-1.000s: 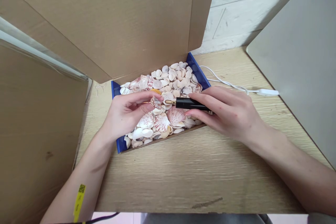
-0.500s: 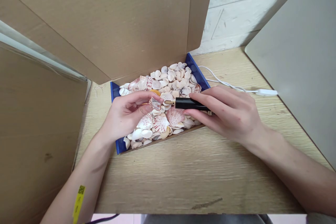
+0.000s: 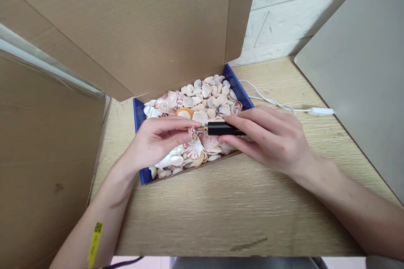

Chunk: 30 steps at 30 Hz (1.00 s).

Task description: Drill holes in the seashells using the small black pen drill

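My left hand pinches a small brown-and-white seashell between thumb and fingers. My right hand is closed around a black mini electric drill, which lies level and points left. Its brass-coloured chuck is right at the shell; the thin bit seems to pass through or behind the shell, and I cannot tell which. Both hands are above a shallow tray with blue ends, filled with loose seashells. A large pink-streaked scallop shell with small dark holes lies under the drill.
A tall cardboard sheet stands behind the tray, with another cardboard panel at left. A white cable with an inline switch runs to the right over the wooden table. A grey panel stands at right.
My left hand has turned the held shell, so its patterned outer side faces me. The drill has shifted slightly left and down, with its chuck now closer to the shell.
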### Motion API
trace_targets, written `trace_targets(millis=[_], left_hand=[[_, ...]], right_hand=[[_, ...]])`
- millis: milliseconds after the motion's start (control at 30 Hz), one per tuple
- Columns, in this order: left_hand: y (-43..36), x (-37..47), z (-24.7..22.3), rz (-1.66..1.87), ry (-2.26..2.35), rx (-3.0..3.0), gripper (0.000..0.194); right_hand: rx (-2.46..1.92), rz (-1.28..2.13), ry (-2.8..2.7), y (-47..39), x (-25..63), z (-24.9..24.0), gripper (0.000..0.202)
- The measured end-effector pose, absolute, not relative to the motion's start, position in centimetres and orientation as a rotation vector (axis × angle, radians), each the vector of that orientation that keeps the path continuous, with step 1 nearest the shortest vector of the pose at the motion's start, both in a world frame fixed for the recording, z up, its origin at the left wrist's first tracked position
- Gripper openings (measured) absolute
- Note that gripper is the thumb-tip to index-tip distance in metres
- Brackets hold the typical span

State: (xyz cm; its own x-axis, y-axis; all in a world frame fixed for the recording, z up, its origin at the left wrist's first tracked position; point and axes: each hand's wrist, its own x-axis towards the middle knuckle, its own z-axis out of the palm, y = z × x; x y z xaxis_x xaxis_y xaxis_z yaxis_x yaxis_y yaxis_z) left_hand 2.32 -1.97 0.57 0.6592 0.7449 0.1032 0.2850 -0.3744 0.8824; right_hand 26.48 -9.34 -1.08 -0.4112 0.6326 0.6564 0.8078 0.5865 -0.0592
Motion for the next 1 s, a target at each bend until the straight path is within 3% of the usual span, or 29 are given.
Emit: trace_targets(millis=[200, 700, 1000], left_hand=[[-1.84, 2.42, 0.66, 0.633, 0.652, 2.010, 0.035], [-1.95, 1.97, 0.94, 0.663, 0.690, 1.878, 0.029], [-2.36, 2.69, 0.75, 0.643, 0.816, 1.595, 0.045]], right_hand=[[-1.166, -0.281, -2.243, -9.57, 25.71, -1.04, 0.027], [-1.147, -0.301, -2.221, -9.73, 25.56, -1.18, 0.030], [-1.130, -0.315, -2.203, -9.75, 25.52, -1.22, 0.030]])
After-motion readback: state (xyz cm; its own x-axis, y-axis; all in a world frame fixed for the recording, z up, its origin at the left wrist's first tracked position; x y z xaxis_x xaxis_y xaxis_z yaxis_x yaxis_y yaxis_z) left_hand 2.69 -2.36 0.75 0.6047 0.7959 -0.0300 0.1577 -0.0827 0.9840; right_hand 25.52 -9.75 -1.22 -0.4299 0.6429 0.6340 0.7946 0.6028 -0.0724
